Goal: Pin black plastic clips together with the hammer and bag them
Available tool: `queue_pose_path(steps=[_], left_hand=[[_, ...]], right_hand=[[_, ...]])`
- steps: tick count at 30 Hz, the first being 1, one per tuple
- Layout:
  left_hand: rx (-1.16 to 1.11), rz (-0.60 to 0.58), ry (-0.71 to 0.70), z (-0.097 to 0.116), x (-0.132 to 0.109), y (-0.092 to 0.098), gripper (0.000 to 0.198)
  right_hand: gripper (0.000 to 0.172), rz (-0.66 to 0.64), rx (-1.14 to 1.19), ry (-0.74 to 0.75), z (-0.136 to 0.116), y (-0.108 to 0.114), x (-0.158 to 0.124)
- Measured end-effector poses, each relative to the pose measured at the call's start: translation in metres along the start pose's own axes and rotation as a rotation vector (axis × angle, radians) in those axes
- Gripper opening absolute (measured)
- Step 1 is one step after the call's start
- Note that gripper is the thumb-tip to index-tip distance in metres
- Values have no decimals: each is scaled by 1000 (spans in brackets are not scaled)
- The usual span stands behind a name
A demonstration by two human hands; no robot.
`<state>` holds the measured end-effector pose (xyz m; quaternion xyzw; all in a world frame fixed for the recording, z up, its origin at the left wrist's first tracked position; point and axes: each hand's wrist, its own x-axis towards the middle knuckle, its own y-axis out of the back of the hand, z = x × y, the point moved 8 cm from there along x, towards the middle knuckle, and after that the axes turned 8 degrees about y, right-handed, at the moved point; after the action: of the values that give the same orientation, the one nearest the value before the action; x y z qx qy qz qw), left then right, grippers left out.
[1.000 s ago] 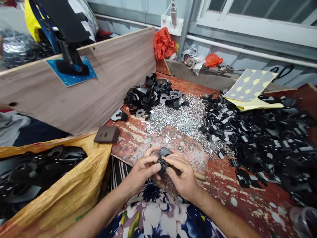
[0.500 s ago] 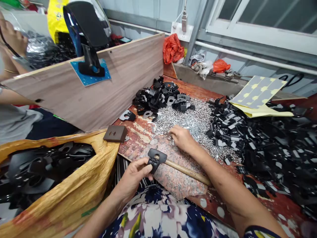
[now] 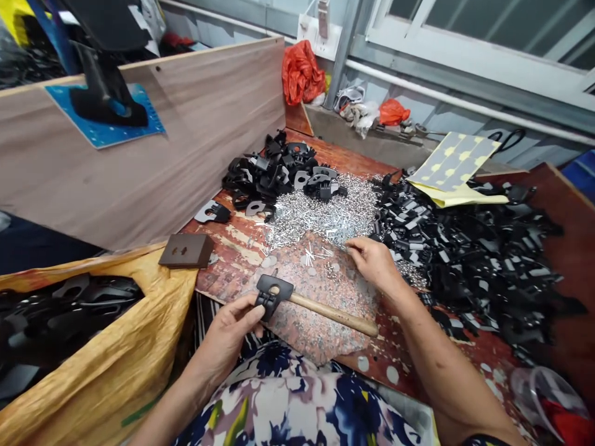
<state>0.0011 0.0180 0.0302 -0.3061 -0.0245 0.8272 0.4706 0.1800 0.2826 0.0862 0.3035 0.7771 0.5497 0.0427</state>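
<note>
Between thumb and fingers of my left hand (image 3: 239,319) is a black plastic bracket (image 3: 273,296) with a round hole and a hinge-like end. Beyond the bracket, a wooden tool handle (image 3: 339,314) lies across the speckled stone slab (image 3: 307,341); its head end is hidden behind the bracket. My right hand (image 3: 374,263) is at the near right edge of a pile of small silver metal pins (image 3: 320,214), thumb and fingers pinched together. What the pinch holds, if anything, is too small to make out. A few loose pins (image 3: 310,254) lie on the slab.
Black brackets (image 3: 274,167) are heaped at the back left, and more small black parts (image 3: 460,248) cover the right side. A brown block (image 3: 185,250) sits near the yellow sack (image 3: 162,316). A wooden partition (image 3: 186,136) borders the left; a plastic tub (image 3: 548,396) stands lower right.
My right hand has moved right along the near edge of the pins, away from the loose ones on the slab. My left hand still holds the bracket. The view has turned right.
</note>
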Motion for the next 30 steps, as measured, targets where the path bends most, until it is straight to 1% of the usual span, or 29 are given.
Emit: queue_pose_path(steps=[4,7,10,11,12,14,17,18,20,22,24,26,27,28,30], left_hand=[[-16,28,30,-3,-1,4,27],[-18,27,50,-5,-1,4,29],[-32,22,50,-3,-1,1,29],[-34,20,46,-3,-2,1,29],[-34,17,45,-3,-2,0,29],[-32,14,45,-4,-2,0,30],[-40,4,48,-7,-1,1,30],[-45,0,48,-7,-1,2,29],[-54,-7,48,-9,0,3,28],[-59,-14,49,-11,0,4,26],[-57,-21,45,-11,1,5,26],[-54,-26,41,-12,1,5,25],[-52,-28,36,-12,2,5,25],[-52,-29,32,-12,2,5,25],[-58,-30,22,-11,2,5,24]], right_hand=[[20,-95,3,32,-11,1,-10],[16,-122,30,40,-27,-10,-12],[5,-72,129,10,-42,-24,-9],[4,-47,169,-1,-44,-26,-7],[7,-25,201,-10,-44,-25,-4],[13,33,276,-25,-39,-17,3],[13,161,370,-73,-21,10,7],[13,177,361,-85,-17,17,6],[15,123,286,-87,-18,20,0],[17,26,231,-36,-32,10,-8],[14,-75,193,78,-58,-8,-17],[8,-161,102,200,-85,-28,-24],[7,-193,51,235,-95,-38,-26],[7,-211,21,239,-101,-45,-26],[10,-201,28,183,-102,-49,-21]])
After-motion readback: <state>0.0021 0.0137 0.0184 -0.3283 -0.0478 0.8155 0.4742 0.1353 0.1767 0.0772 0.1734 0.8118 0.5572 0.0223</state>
